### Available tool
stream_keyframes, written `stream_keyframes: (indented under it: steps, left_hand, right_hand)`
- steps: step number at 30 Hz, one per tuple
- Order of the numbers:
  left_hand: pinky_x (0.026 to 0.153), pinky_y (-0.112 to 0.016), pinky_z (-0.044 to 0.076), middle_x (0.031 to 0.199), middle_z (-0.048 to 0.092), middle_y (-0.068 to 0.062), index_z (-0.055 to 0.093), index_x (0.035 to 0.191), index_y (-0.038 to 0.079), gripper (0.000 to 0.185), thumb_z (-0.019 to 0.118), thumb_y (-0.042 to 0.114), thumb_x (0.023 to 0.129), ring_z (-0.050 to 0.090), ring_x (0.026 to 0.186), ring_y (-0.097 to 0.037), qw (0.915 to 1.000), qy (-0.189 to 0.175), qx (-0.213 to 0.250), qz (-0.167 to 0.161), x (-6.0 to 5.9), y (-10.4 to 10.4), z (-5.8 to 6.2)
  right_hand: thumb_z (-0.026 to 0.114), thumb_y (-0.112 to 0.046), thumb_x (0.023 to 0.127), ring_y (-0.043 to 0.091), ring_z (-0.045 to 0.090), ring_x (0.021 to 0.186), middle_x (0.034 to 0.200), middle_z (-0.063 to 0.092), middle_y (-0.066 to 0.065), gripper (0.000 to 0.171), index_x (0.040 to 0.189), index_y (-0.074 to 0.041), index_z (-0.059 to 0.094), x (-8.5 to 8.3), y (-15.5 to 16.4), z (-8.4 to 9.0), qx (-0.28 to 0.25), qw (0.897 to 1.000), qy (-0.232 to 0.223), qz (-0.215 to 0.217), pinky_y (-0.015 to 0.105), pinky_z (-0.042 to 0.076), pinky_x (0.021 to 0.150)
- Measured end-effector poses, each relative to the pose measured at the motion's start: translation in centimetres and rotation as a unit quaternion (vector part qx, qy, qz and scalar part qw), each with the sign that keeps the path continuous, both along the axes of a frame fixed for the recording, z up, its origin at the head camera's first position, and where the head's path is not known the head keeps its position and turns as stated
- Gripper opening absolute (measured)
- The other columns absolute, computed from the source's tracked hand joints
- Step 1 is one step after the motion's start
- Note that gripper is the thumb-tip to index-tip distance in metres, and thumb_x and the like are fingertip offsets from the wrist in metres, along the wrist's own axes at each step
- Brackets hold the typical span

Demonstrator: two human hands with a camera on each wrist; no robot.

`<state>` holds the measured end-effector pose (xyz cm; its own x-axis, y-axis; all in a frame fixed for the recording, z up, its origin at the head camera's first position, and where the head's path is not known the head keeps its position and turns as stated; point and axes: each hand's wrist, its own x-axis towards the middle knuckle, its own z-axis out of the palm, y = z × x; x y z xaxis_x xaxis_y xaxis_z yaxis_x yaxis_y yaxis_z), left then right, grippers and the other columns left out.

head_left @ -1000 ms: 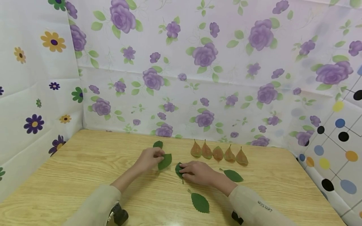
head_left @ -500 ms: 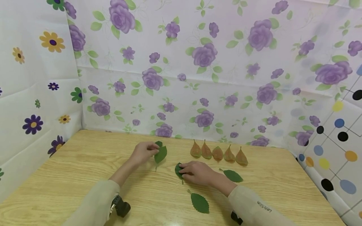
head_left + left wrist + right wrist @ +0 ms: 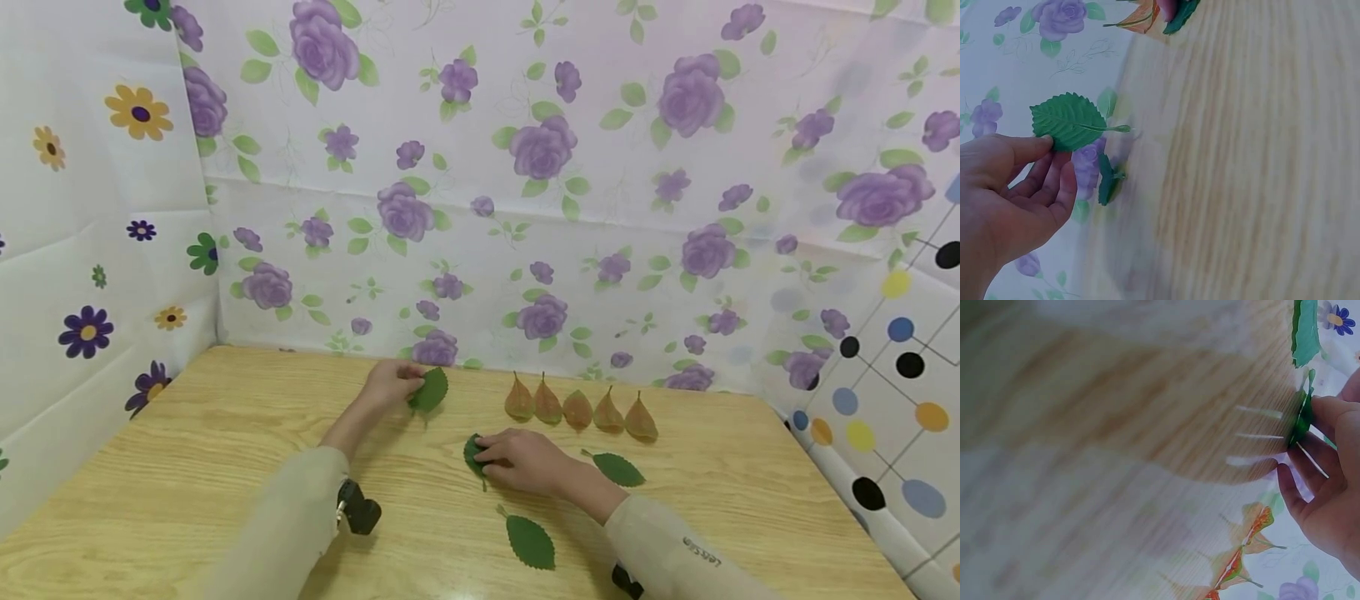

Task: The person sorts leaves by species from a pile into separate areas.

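I'm looking at a makeshift recording booth, not a lived-in room: a wooden table (image 3: 225,467) boxed in on three sides by hung flowered sheets (image 3: 525,192) and a dotted cloth (image 3: 885,392).

Right hand (image 3: 525,460) covers most of a green leaf (image 3: 472,454); only its left edge shows. Right wrist view: table (image 3: 1116,425) smeared by blur, brown leaves (image 3: 1241,550) soft. Left wrist view: second small leaf (image 3: 1105,181) blurred, top leaves (image 3: 1160,12) cut by the edge.
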<state>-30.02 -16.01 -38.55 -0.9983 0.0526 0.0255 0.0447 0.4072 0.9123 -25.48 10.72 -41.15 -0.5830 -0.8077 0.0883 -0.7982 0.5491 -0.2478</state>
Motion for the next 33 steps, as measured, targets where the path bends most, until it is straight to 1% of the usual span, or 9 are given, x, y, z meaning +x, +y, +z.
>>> stream_keyframes:
  steps: [3, 6, 9, 13, 16, 21, 26, 29, 33]
  left_hand:
    - [0.085, -0.034, 0.053, 0.112, 0.061, -0.021, 0.062, 0.111, -0.009, 0.019, 0.056, -0.003, 0.094, 0.06, 0.099, -0.028, 1.0, -0.005, 0.004, -0.006, -0.5, 0.3, 0.1]
    - [0.083, -0.033, 0.053, 0.11, 0.061, -0.02, 0.062, 0.111, -0.009, 0.018, 0.056, -0.003, 0.095, 0.06, 0.097, -0.027, 0.9999, -0.001, -0.01, -0.012, -0.9, 0.5, 0.1]
    - [0.081, -0.032, 0.054, 0.106, 0.061, -0.019, 0.062, 0.11, -0.01, 0.018, 0.055, -0.004, 0.094, 0.06, 0.094, -0.027, 0.9994, 0.011, -0.029, -0.016, -1.3, 0.8, -0.2]
    - [0.08, -0.034, 0.054, 0.1, 0.062, -0.018, 0.064, 0.106, -0.009, 0.016, 0.058, -0.006, 0.091, 0.06, 0.093, -0.029, 0.9969, 0.036, -0.069, -0.013, -1.7, 1.2, -0.6]
    - [0.081, -0.035, 0.053, 0.097, 0.063, -0.017, 0.065, 0.102, -0.008, 0.015, 0.061, -0.006, 0.088, 0.06, 0.093, -0.03, 0.9936, 0.051, -0.101, -0.007, -2.0, 1.5, -0.9]
    - [0.081, -0.035, 0.053, 0.092, 0.062, -0.015, 0.065, 0.098, -0.007, 0.013, 0.064, -0.008, 0.085, 0.059, 0.091, -0.029, 0.9895, 0.067, -0.128, -0.003, -2.5, 1.8, -1.3]
    - [0.08, -0.035, 0.053, 0.089, 0.062, -0.015, 0.064, 0.096, -0.007, 0.013, 0.065, -0.009, 0.083, 0.06, 0.088, -0.029, 0.9872, 0.078, -0.138, -0.008, -2.5, 2.0, -1.3]
    - [0.081, -0.036, 0.053, 0.089, 0.063, -0.014, 0.064, 0.096, -0.007, 0.013, 0.065, -0.009, 0.083, 0.06, 0.088, -0.029, 0.9875, 0.075, -0.138, -0.007, -2.4, 2.1, -1.3]
    - [0.081, -0.037, 0.054, 0.089, 0.064, -0.015, 0.064, 0.095, -0.007, 0.013, 0.066, -0.009, 0.082, 0.062, 0.089, -0.03, 0.9871, 0.076, -0.141, -0.009, -2.4, 2.1, -1.4]
  right_hand:
    - [0.061, -0.02, 0.097, 0.024, 0.053, 0.122, 0.135, 0.056, 0.007, 0.028, 0.121, -0.01, 0.069, 0.0, -0.1, 0.1, 0.004, 1.0, -0.001, 0.0, 0.037, 0.048, 0.095]
    - [0.06, -0.02, 0.097, 0.024, 0.053, 0.122, 0.134, 0.057, 0.007, 0.028, 0.121, -0.01, 0.069, 0.1, -0.3, 0.2, 0.004, 1.0, -0.003, 0.001, 0.037, 0.048, 0.095]
    - [0.061, -0.022, 0.096, 0.025, 0.053, 0.122, 0.134, 0.057, 0.007, 0.028, 0.121, -0.01, 0.069, 0.1, -0.4, 0.3, 0.003, 1.0, -0.008, -0.001, 0.037, 0.047, 0.096]
    - [0.063, -0.025, 0.096, 0.025, 0.053, 0.121, 0.134, 0.057, 0.007, 0.029, 0.12, -0.01, 0.069, 0.2, -0.4, 0.3, 0.001, 1.0, -0.008, -0.002, 0.038, 0.047, 0.096]
    - [0.063, -0.022, 0.095, 0.025, 0.057, 0.117, 0.13, 0.06, 0.009, 0.025, 0.115, -0.009, 0.072, 0.1, -0.4, 0.3, -0.014, 1.0, 0.002, 0.003, 0.036, 0.049, 0.093]
    - [0.065, -0.015, 0.094, 0.024, 0.063, 0.108, 0.122, 0.065, 0.012, 0.017, 0.104, -0.006, 0.076, 0.0, -0.8, 0.3, -0.032, 0.999, 0.028, 0.01, 0.033, 0.052, 0.088]
    - [0.069, -0.011, 0.09, 0.024, 0.064, 0.104, 0.116, 0.067, 0.012, 0.013, 0.098, -0.005, 0.077, -0.1, -1.3, 0.3, -0.047, 0.999, 0.021, -0.008, 0.031, 0.053, 0.086]
    - [0.07, -0.008, 0.088, 0.026, 0.064, 0.105, 0.113, 0.068, 0.013, 0.014, 0.1, -0.002, 0.075, -0.1, -1.6, 0.2, -0.061, 0.998, 0.006, -0.026, 0.032, 0.053, 0.086]
    - [0.07, -0.007, 0.087, 0.029, 0.061, 0.108, 0.115, 0.066, 0.015, 0.029, 0.115, 0.002, 0.068, 0.0, -2.0, 0.2, -0.069, 0.995, -0.026, -0.063, 0.037, 0.052, 0.088]
